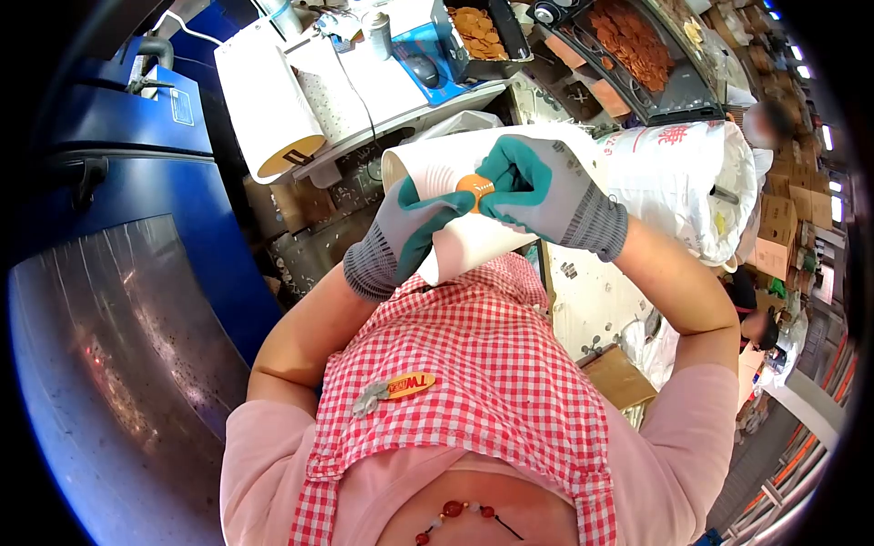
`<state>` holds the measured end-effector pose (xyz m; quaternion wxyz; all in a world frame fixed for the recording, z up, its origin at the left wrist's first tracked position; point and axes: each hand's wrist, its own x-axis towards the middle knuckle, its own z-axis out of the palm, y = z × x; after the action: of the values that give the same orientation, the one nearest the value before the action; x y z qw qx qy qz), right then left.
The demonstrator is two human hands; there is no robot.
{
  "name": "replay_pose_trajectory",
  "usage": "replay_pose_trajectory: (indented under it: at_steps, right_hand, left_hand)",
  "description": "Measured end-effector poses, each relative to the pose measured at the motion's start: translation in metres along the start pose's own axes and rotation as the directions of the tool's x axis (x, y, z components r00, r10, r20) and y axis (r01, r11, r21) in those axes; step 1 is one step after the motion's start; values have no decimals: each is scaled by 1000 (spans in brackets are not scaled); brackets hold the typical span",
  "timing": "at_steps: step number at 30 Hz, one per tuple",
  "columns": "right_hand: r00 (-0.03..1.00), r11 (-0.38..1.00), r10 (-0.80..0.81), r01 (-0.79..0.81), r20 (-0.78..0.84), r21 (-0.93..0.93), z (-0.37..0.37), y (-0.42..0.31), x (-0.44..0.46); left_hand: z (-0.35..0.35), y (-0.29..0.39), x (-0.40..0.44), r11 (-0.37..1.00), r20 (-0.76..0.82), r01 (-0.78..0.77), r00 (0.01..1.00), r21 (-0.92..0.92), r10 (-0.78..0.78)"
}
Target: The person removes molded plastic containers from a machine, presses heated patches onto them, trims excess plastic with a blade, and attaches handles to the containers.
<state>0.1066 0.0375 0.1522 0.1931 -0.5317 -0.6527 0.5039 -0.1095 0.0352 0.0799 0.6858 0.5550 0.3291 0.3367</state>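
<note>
I have an orange disc (474,189) up in front of me, pinched between my two gloved hands. My left hand (407,235) comes to it from about 8 o'clock, thumb and fingers drawn together at its edge; my right hand (543,189) has the opposite edge, at about 3 o'clock, with the fingers bent in tight and hardly any gap left. Pale markings show on the disc's face. Behind and below my hands is a curved white sheet (501,252).

From the disc, a black bin (515,32) of orange pieces (478,36) stands at 12 o'clock, and a black tray (696,105) of reddish pieces (628,45) between 1 and 2. At 11 a mouse (421,68) sits on the white counter (401,102); at 10 there is a white tube (269,100). A blue machine (118,109) fills 9 to 10, a white sack (665,182) bulges at 3, and my checked apron (492,373) is at 6.
</note>
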Motion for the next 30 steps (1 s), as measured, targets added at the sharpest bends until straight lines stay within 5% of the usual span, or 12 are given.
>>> replay_pose_trajectory:
  at_steps: [1,3,7,9,11,18,20,24,25,27,28,30]
  right_hand:
    - [997,996,69,-68,-20,53,2,-1,-1]
    - [991,987,130,-126,-37,101,6,-2,0]
    - [987,968,160,-160,16,191,14,5,-5]
    - [987,957,129,-149,93,248,11,6,-9]
    - [988,986,60,-80,139,146,8,4,-12]
    - [987,982,156,-158,27,105,27,4,-17]
    - [994,995,94,-93,49,-30,29,4,-21]
    - [995,944,96,-79,38,-320,29,-18,-31]
    - [999,938,36,-25,25,-347,30,-12,-35]
    - [974,922,-180,116,-141,-371,53,4,-46]
    - [989,902,-29,-37,-146,-429,54,-15,-50]
    - [977,821,-46,-83,-210,-565,65,9,-44]
  left_hand:
    - [-1,-4,-2,991,-2,-69,998,111,70]
    - [-3,-7,-3,920,52,208,978,-333,-203]
    - [1,-13,-12,947,18,177,984,-267,-178]
    - [5,-9,-17,819,51,308,944,-484,-325]
    - [6,-4,-21,830,65,319,943,-458,-326]
    - [20,-4,-41,785,24,332,927,-523,-375]
    - [19,-14,-48,746,6,359,903,-561,-431]
    - [11,-3,-51,878,141,384,923,-285,-358]
    - [10,3,-54,987,107,161,982,-20,-158]
    - [16,8,-46,996,99,45,994,-77,-37]
    - [21,2,-44,901,116,237,971,-364,-209]
    - [17,-17,-31,782,169,399,916,-479,-364]
